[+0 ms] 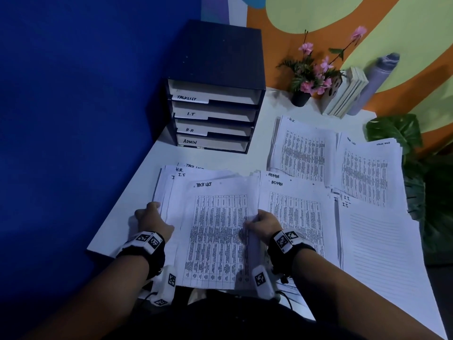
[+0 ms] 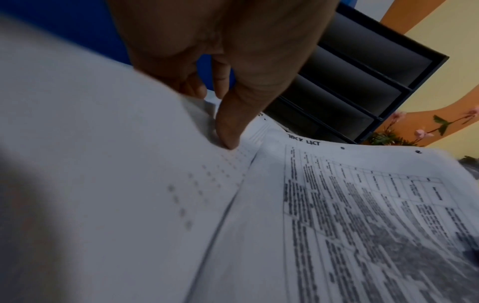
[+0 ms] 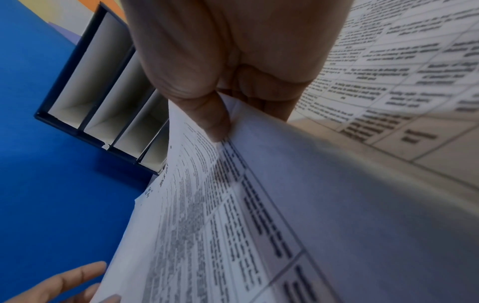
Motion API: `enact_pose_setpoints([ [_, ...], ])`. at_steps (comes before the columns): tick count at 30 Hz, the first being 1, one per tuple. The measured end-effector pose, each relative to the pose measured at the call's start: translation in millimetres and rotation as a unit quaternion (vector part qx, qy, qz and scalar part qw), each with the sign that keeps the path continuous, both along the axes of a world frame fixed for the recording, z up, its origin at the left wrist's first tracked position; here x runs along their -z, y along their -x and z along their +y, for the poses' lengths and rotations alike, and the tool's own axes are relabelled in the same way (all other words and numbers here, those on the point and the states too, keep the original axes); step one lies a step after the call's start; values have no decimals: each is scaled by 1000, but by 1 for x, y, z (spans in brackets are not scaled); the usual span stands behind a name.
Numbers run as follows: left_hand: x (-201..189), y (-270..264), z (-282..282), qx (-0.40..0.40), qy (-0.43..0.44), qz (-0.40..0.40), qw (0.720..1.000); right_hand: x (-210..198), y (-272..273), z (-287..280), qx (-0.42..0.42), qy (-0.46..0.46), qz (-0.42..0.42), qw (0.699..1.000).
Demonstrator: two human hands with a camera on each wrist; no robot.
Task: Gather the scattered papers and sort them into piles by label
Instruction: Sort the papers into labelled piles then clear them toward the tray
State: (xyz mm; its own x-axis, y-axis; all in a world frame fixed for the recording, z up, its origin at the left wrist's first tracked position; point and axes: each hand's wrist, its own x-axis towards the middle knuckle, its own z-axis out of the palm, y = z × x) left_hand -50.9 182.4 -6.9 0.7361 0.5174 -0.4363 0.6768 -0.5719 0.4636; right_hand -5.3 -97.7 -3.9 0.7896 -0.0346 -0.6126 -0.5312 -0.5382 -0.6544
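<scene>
An unsorted stack of papers point(image 1: 171, 182) lies in front of me on the white table point(image 1: 137, 168), its peeking corners marked H.R. and I.T. The top sheet point(image 1: 215, 229) is a printed table headed TASK LIST. My right hand point(image 1: 252, 220) pinches this sheet's right edge and lifts it, thumb on top point(image 3: 220, 127). My left hand point(image 1: 154, 212) grips the stack's left edge, thumb pressing down on the paper point(image 2: 228, 133). Sorted piles lie to the right: ADMIN point(image 1: 294, 217), I.T. point(image 1: 380, 241), H.R. point(image 1: 301, 148) and a task-list pile point(image 1: 367, 168).
A dark blue tray organizer point(image 1: 215, 57) stands at the back left, with slots labelled TASKLIST, I.T, H.R and ADMIN. Behind the piles are a flower pot point(image 1: 300, 98), upright books point(image 1: 348, 94) and a grey roll point(image 1: 375, 79). Big green leaves point(image 1: 397, 131) overhang the right edge.
</scene>
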Motion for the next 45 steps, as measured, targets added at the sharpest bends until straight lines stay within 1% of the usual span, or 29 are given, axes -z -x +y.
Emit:
enact_pose_setpoints([
  [2,-3,-2,-2,13,16,-15,1000,0,1,2,-2,-6,0,1000],
  [5,-15,-8,-6,51,4,-30,998,-8,-1,2,-4,-5,-36,999],
  [7,-28,-15,-10,49,-5,-69,996,-14,-5,-3,23,-3,-63,998],
  [9,-47,-22,-16,37,11,-121,992,-24,-10,-11,68,9,-105,992],
  [11,-62,-31,-22,30,28,-171,984,-30,-18,-23,107,-5,-142,984],
  [12,-68,-35,-26,35,33,-189,981,-33,-22,-29,116,-24,-149,982],
  [14,-75,-44,-37,39,42,-199,978,-42,-29,-40,139,-103,-146,974],
  [16,-77,-52,-51,45,51,-188,980,-54,-35,-51,164,-204,-126,957],
  [17,-77,-55,-60,48,53,-179,981,-62,-36,-58,168,-239,-118,949],
  [18,-77,-57,-69,51,52,-169,983,-70,-37,-66,164,-254,-109,947],
  [19,-77,-59,-77,50,50,-160,985,-74,-37,-75,150,-246,-100,952],
  [21,-75,-60,-93,34,49,-151,987,-82,-34,-95,100,-183,-81,975],
  [23,-74,-61,-107,7,52,-153,987,-85,-27,-111,54,-127,-76,988],
  [25,-72,-61,-121,-11,58,-163,985,-83,-19,-124,44,-83,-83,992],
  [26,-72,-61,-127,-14,62,-166,984,-78,-18,-131,53,-61,-94,992],
  [28,-71,-63,-140,-12,66,-168,983,-67,-19,-148,96,0,-134,986],
  [29,-71,-64,-146,-10,65,-170,983,-63,-23,-159,113,46,-166,979],
  [31,-71,-65,-158,-4,62,-172,983,-63,-34,-185,127,131,-212,960],
  [32,-72,-65,-164,0,61,-174,983,-66,-41,-199,126,150,-222,955],
  [34,-72,-64,-175,13,61,-175,983,-73,-57,-229,92,160,-208,960],
  [36,-71,-63,-184,22,65,-178,982,-81,-70,-256,60,201,-185,960],
  [38,-69,-61,-190,22,76,-180,981,-85,-84,-279,69,261,-205,941],
  [40,-68,-59,-196,26,91,-179,979,-85,-93,-300,97,308,-216,922],
  [42,-67,-57,-201,30,102,-180,978,-84,-100,-316,96,336,-189,918],
  [45,-65,-57,-206,27,107,-180,977,-79,-107,-332,99,347,-137,923],
])
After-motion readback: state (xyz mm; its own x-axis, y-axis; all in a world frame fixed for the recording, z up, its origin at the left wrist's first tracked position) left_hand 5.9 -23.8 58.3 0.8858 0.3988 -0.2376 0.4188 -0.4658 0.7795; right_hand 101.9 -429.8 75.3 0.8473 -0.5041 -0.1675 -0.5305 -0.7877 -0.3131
